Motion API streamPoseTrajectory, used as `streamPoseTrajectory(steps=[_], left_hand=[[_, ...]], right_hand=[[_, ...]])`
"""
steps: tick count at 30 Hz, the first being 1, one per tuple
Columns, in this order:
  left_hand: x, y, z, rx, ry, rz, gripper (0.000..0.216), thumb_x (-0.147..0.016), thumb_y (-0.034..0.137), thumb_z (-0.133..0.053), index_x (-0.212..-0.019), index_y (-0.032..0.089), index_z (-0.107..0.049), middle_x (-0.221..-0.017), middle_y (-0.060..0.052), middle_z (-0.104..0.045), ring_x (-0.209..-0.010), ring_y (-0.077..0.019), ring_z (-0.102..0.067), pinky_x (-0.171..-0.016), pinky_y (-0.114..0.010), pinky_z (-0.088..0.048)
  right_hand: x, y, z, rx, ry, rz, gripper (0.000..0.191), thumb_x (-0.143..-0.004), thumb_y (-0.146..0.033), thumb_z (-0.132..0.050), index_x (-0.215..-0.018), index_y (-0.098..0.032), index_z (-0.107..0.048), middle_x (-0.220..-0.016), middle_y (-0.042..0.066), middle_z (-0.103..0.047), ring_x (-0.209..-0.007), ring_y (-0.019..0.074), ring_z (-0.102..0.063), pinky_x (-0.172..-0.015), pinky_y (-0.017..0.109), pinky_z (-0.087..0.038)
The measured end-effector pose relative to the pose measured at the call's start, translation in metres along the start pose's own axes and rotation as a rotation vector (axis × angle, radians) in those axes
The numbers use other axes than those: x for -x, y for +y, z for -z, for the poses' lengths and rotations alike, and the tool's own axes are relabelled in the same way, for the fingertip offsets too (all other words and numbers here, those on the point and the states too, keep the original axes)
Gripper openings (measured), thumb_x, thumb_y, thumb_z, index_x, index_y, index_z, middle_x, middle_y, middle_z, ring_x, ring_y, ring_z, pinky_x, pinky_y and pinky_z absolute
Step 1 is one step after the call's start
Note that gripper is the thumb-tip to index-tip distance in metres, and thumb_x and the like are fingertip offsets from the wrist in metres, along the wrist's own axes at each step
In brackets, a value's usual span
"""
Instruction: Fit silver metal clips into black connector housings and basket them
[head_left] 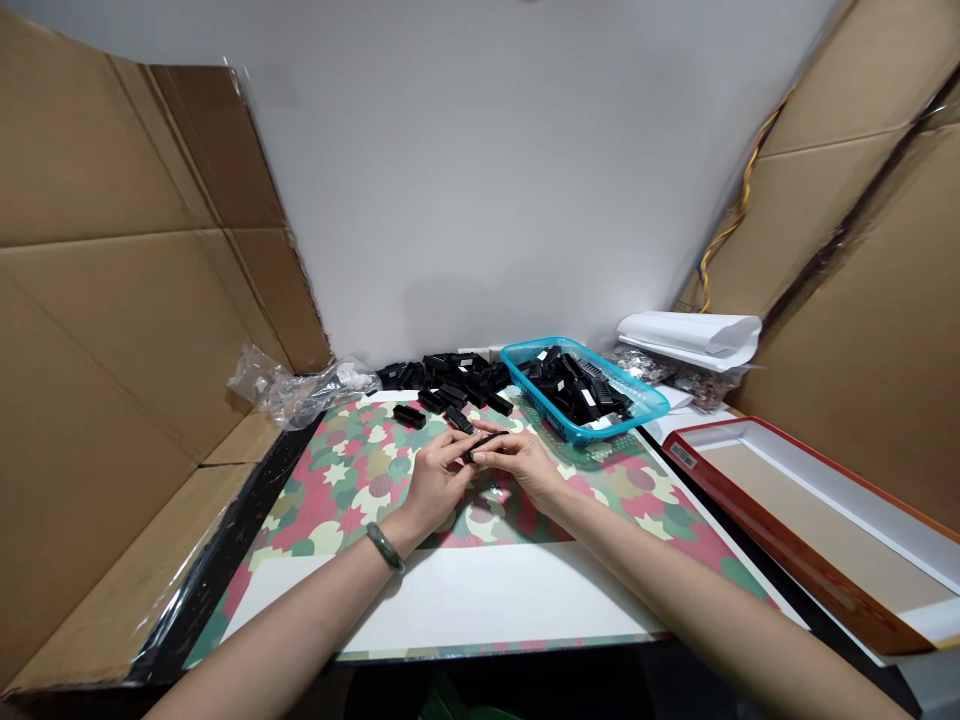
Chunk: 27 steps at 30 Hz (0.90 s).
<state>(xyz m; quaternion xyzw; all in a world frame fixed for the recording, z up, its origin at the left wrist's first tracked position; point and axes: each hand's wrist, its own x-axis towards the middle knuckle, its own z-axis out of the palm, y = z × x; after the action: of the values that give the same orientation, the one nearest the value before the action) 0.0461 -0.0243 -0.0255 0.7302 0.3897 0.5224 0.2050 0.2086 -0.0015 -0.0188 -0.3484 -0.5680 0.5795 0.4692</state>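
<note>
My left hand (442, 480) and my right hand (521, 465) meet over a camouflage-patterned mat (360, 470), with their fingertips pinching a slim black plastic connector (484, 445) from either end. Just beyond my fingers lies another black connector (459, 420), and a third (409, 416) rests further left on the mat. A heap of similar black connectors (457, 378) lies along the mat's far edge. More of them fill a turquoise plastic basket (517, 360) at the far right of the heap. A green bangle (385, 548) circles my left wrist.
A white sheet (465, 600) covers the mat's near part. A crumpled clear plastic bag (300, 390) lies far left, with cardboard sheets (135, 300) walling the left. Right of the mat sits a red-edged white box lid (795, 520), beyond it rolled white paper (690, 335).
</note>
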Motion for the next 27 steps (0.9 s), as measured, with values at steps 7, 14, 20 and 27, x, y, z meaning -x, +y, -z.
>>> streamPoseTrajectory(steps=[7, 14, 20, 27], left_hand=[[-0.0009, 0.0021, 0.0020, 0.070, -0.057, 0.066, 0.041, -0.079, 0.009, -0.056, -0.116, 0.020, -0.071, -0.099, -0.009, -0.067, -0.089, -0.0195, -0.062, -0.070, -0.029, -0.052], [-0.0060, 0.0014, 0.0079, 0.257, -0.102, 0.226, 0.029, -0.088, 0.027, -0.056, -0.107, 0.019, -0.076, -0.105, -0.011, -0.070, -0.097, -0.0236, -0.064, -0.084, -0.037, -0.053], [-0.0061, 0.0004, 0.0055, 0.520, -0.148, 0.472, 0.036, -0.082, 0.035, -0.067, -0.112, 0.018, -0.074, -0.118, -0.014, -0.066, -0.076, -0.0179, -0.067, -0.065, -0.032, -0.059], [-0.0067, 0.0019, 0.0056, 0.562, -0.137, 0.509, 0.038, -0.079, 0.035, -0.070, -0.112, 0.018, -0.075, -0.121, -0.014, -0.066, -0.065, -0.0139, -0.066, -0.061, -0.030, -0.058]], right_hand=[[-0.0005, -0.0026, -0.0003, 0.069, 0.038, 0.038, 0.024, -0.059, -0.043, -0.087, -0.068, -0.023, -0.079, -0.104, 0.012, -0.074, -0.133, 0.0346, -0.047, -0.105, 0.050, -0.040], [0.0015, -0.0014, -0.0012, 0.042, 0.072, 0.006, 0.028, -0.059, -0.046, -0.087, -0.071, -0.022, -0.079, -0.109, 0.014, -0.073, -0.132, 0.0367, -0.048, -0.093, 0.048, -0.049], [0.0038, -0.0001, -0.0042, 0.038, 0.105, 0.019, 0.027, -0.060, -0.045, -0.086, -0.072, -0.022, -0.080, -0.111, 0.012, -0.072, -0.131, 0.0349, -0.049, -0.094, 0.044, -0.049], [0.0002, 0.0022, -0.0016, 0.141, 0.062, 0.102, 0.026, -0.065, -0.048, -0.082, -0.072, -0.023, -0.080, -0.104, 0.012, -0.073, -0.127, 0.0333, -0.053, -0.101, 0.046, -0.044]])
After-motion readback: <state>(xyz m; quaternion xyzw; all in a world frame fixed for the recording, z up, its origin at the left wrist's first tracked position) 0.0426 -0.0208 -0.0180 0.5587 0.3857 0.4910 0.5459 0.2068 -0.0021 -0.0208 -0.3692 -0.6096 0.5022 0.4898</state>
